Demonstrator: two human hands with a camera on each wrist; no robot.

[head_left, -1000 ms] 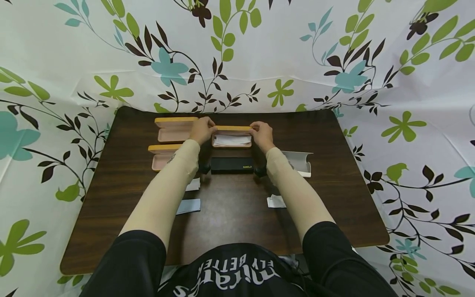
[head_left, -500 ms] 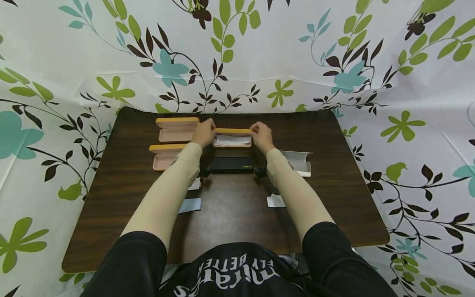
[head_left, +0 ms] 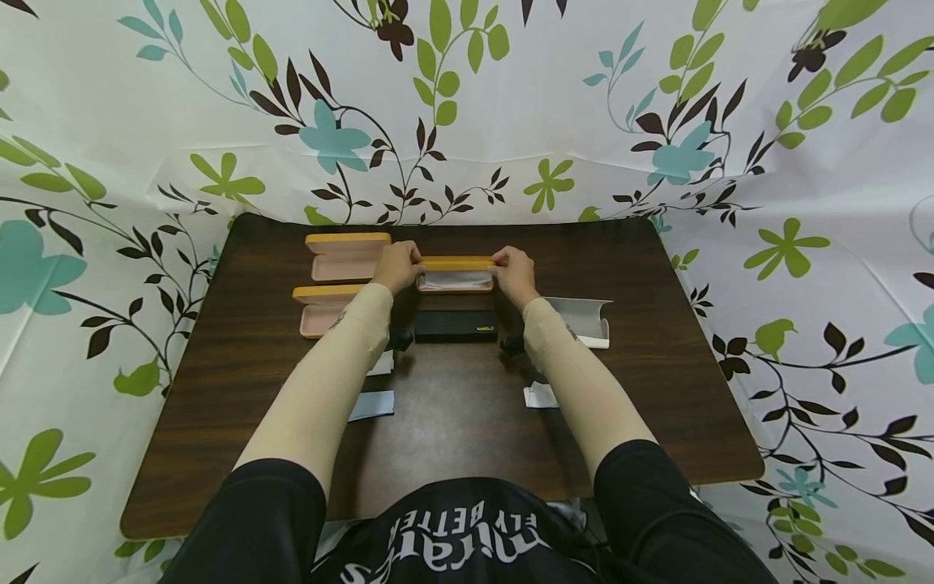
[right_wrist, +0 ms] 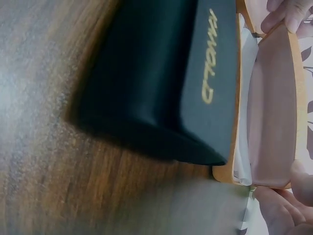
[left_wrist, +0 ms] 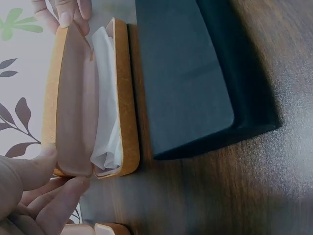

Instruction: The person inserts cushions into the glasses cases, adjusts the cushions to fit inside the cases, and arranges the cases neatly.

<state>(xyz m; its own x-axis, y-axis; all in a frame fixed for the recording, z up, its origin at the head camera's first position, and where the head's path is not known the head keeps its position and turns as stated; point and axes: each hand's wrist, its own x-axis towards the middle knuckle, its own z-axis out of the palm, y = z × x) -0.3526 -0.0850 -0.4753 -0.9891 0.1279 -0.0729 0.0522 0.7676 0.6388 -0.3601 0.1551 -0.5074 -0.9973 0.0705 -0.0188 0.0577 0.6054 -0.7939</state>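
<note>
An orange hard eyeglass case (head_left: 458, 264) with pink lining lies partly open at the table's far middle. My left hand (head_left: 396, 266) pinches the left end of its lid between thumb and fingers. At the lid's right end, my right hand (head_left: 515, 274) has the same kind of pinch. A folded white cloth or pouch (left_wrist: 105, 107) fills the bottom half of the case. Just in front of the case is a black eyeglass case (right_wrist: 146, 83) with gold lettering, shut.
Two more orange cases, an upper one (head_left: 343, 266) and a lower one (head_left: 318, 319), stand open at the left. A grey-lined open case (head_left: 587, 316) is on the right. A blue cloth (head_left: 372, 404) and white pieces (head_left: 540, 396) lie nearer the person.
Both hands have brought the lid slightly forward and down, so less of the white cloth shows in the head view. The other cases stay where they were.
</note>
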